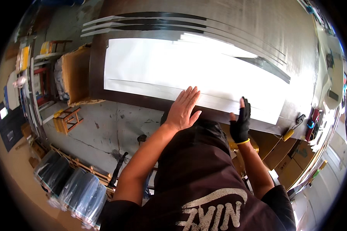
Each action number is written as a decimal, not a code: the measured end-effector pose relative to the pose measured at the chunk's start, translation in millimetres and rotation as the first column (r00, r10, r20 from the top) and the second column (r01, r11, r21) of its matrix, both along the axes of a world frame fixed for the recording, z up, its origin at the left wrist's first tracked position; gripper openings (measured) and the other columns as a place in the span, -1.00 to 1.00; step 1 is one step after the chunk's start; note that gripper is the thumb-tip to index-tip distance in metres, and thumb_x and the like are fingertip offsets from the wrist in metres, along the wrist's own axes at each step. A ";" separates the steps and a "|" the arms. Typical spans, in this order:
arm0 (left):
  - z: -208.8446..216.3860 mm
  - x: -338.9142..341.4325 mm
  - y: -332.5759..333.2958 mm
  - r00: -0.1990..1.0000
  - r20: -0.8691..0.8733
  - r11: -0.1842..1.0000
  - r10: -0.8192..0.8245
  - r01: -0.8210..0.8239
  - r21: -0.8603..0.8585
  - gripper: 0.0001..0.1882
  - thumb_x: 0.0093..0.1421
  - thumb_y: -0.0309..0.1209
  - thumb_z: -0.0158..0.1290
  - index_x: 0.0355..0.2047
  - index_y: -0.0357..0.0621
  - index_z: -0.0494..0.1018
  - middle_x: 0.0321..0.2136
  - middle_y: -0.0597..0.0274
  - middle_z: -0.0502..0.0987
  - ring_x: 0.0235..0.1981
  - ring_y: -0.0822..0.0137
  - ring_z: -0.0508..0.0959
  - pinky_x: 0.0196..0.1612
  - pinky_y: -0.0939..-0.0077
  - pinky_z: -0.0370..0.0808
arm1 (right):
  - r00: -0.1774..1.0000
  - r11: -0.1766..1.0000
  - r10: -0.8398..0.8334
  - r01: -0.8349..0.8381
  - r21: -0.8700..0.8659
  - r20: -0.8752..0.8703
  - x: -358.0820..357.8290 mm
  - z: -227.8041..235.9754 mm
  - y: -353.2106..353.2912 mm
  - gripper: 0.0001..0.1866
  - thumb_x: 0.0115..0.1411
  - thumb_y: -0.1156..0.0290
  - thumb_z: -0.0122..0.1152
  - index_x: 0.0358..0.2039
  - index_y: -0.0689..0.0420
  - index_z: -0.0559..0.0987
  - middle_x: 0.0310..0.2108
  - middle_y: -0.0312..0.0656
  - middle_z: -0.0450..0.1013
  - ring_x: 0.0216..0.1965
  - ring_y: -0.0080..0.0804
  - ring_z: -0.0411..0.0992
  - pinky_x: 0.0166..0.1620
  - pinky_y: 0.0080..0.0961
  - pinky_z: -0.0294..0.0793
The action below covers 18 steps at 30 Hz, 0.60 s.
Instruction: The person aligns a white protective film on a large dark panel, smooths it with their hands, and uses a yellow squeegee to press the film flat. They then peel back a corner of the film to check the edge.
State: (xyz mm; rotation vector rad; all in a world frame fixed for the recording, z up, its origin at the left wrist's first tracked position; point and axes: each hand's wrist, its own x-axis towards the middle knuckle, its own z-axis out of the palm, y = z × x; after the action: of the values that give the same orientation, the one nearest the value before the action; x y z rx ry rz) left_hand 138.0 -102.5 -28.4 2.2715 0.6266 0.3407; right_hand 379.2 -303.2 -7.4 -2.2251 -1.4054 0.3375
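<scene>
A long, smooth white sheet (pixel 142 61) lies flat across the dark worktop (pixel 266 30).
The bare left hand (pixel 183 109) lies palm down over its near edge, fingers straight and side by side, thumb out; the right hand (pixel 240 125), black-gloved with thumb bare, is straight-fingered beside that edge, though I can't tell if it touches. Narrow black strips (pixel 162 15) line the far side. A cardboard carton (pixel 78 75) stands off the left end, contents unclear; brown boxes (pixel 291 171) sit lower right. A yellow-handled tool (pixel 288 134) lies near the right corner.
</scene>
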 end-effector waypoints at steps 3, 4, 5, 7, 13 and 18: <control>0.8 -11.7 -0.5 0.983 -0.128 0.985 0.131 -0.114 0.133 -0.27 0.49 -0.13 0.08 0.53 -0.26 0.25 0.54 -0.19 0.26 0.57 -0.20 0.24 0.58 -0.10 0.18 | 0.954 0.964 0.265 -0.266 0.013 -0.142 -37.0 28.5 59.8 -0.24 0.32 0.35 0.34 0.49 0.24 0.35 0.46 0.19 0.33 0.50 0.24 0.26 0.55 0.09 0.16; -1.2 -14.2 0.8 0.980 -0.131 0.982 0.149 -0.131 0.134 -0.27 0.48 -0.13 0.09 0.52 -0.26 0.26 0.53 -0.19 0.26 0.57 -0.19 0.24 0.58 -0.09 0.17 | 0.912 0.928 0.371 -0.372 0.031 -0.176 -49.1 32.7 81.5 -0.25 0.30 0.32 0.38 0.47 0.23 0.39 0.43 0.18 0.37 0.48 0.23 0.28 0.55 0.11 0.17; -4.3 -17.9 1.5 0.976 -0.134 0.979 0.171 -0.154 0.133 -0.27 0.47 -0.14 0.10 0.52 -0.26 0.26 0.53 -0.18 0.27 0.57 -0.19 0.24 0.58 -0.08 0.17 | 0.873 0.893 0.450 -0.447 0.060 -0.188 -61.8 28.7 97.3 -0.25 0.29 0.29 0.39 0.45 0.23 0.41 0.41 0.16 0.40 0.47 0.22 0.30 0.55 0.11 0.18; -9.4 -25.8 7.0 0.969 -0.205 0.984 0.137 -0.109 0.141 -0.26 0.48 -0.15 0.04 0.54 -0.28 0.21 0.55 -0.13 0.25 0.58 -0.13 0.23 0.61 0.00 0.13 | 0.808 0.829 0.556 -0.554 0.070 -0.196 -90.5 16.9 130.1 -0.24 0.26 0.21 0.44 0.42 0.20 0.45 0.39 0.10 0.44 0.47 0.18 0.33 0.55 0.10 0.20; -23.6 -30.0 -3.2 0.972 -0.146 0.982 0.182 -0.173 0.075 -0.25 0.51 -0.12 -0.06 0.57 -0.28 0.16 0.59 -0.08 0.18 0.61 -0.06 0.18 0.63 0.01 0.08 | 0.657 0.658 0.735 -0.751 -0.061 -0.168 -129.6 8.4 198.5 -0.12 0.05 0.18 0.55 0.39 0.18 0.49 0.39 0.01 0.40 0.48 0.10 0.26 0.50 0.05 0.24; -30.9 -25.7 -7.6 0.968 -0.176 0.978 0.176 -0.151 0.146 -0.25 0.53 -0.10 -0.13 0.59 -0.28 0.13 0.62 -0.05 0.14 0.62 -0.02 0.14 0.64 0.01 0.04 | 0.650 0.649 0.713 -0.754 -0.102 -0.265 -155.0 -5.7 224.1 -0.09 0.12 0.10 0.56 0.45 0.10 0.45 0.45 0.01 0.35 0.49 0.11 0.23 0.51 0.05 0.21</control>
State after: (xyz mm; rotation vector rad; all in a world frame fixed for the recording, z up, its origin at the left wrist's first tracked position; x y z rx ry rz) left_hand 112.3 -110.0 -59.2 2.4021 0.9177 0.2542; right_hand 224.3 -79.1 -13.1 -1.5567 -2.1922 0.9953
